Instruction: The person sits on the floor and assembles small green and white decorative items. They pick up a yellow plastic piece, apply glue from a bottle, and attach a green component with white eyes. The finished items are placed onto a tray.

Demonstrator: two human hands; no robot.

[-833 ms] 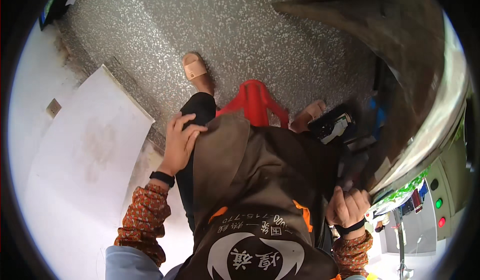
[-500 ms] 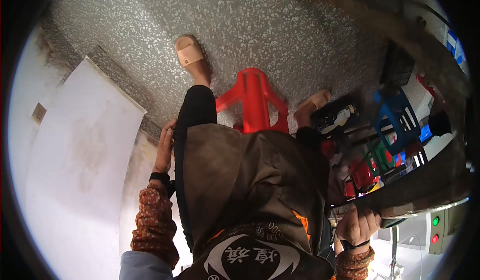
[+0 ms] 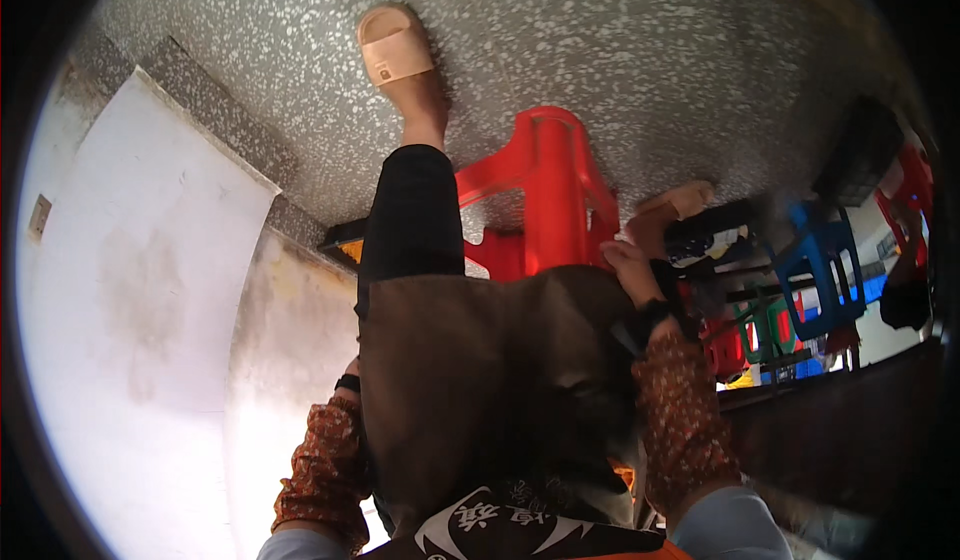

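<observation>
My right hand (image 3: 632, 270) is beside my lap, its fingers curled next to the right side of a red plastic stool (image 3: 555, 195). Whatever those fingers hold, if anything, does not show. Down at my left side, my left hand (image 3: 352, 368) is mostly hidden by my leg and sleeve, and its fingers cannot be seen. The stool stands between my legs, partly covered by my brown apron (image 3: 480, 360). Patterned sleeve covers (image 3: 680, 410) are on both forearms.
A white panel (image 3: 150, 260) leans against the wall on the left. On the right are a blue plastic stool (image 3: 820, 270), a black crate (image 3: 860, 150) and a dark table (image 3: 830, 430). Another person's arm (image 3: 908, 250) shows at far right. Speckled floor (image 3: 300, 50) lies ahead.
My right hand has let go of the table edge and moved inward beside the stool. My left hand has drawn back toward me, out of view behind my leg. The view has shifted.
</observation>
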